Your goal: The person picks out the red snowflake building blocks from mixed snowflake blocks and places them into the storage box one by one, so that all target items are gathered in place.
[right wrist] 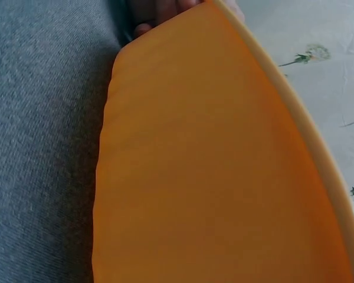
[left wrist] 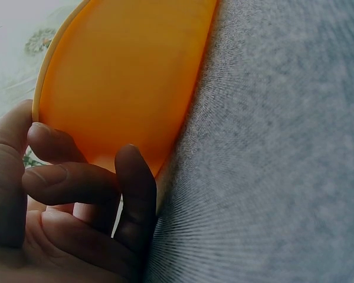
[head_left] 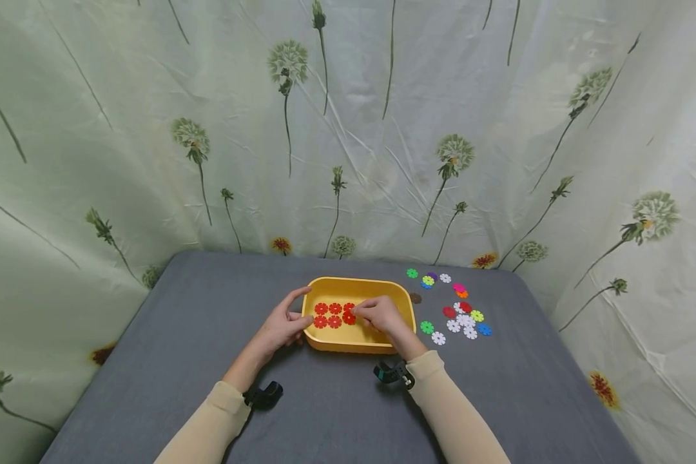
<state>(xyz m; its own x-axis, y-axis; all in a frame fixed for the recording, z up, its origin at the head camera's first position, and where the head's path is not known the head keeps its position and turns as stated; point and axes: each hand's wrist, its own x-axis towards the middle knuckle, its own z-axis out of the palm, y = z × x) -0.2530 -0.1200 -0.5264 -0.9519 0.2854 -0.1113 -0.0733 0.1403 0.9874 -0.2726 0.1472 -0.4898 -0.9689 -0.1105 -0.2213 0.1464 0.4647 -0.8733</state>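
A yellow plastic tray (head_left: 354,348) stands on the table in the head view. Inside, red snowflake-shaped discs (head_left: 327,315) lie in two short rows on its left part. My left hand (head_left: 283,324) holds the tray's left end, its thumb over the rim; in the left wrist view its curled fingers (left wrist: 71,183) touch the outer wall. Reaching over the front right side, my right hand (head_left: 383,314) has thumb and fingertips together at a red disc (head_left: 348,318) in the lower row. The tray's wall (right wrist: 194,141) hides that hand in the right wrist view.
Loose discs in white (head_left: 454,326), green (head_left: 426,327), blue (head_left: 484,329), red and other colours lie scattered to the right of the tray. A brown disc (head_left: 415,298) lies close to its right rim. A flower-printed curtain (head_left: 371,129) hangs behind the grey table (head_left: 220,309).
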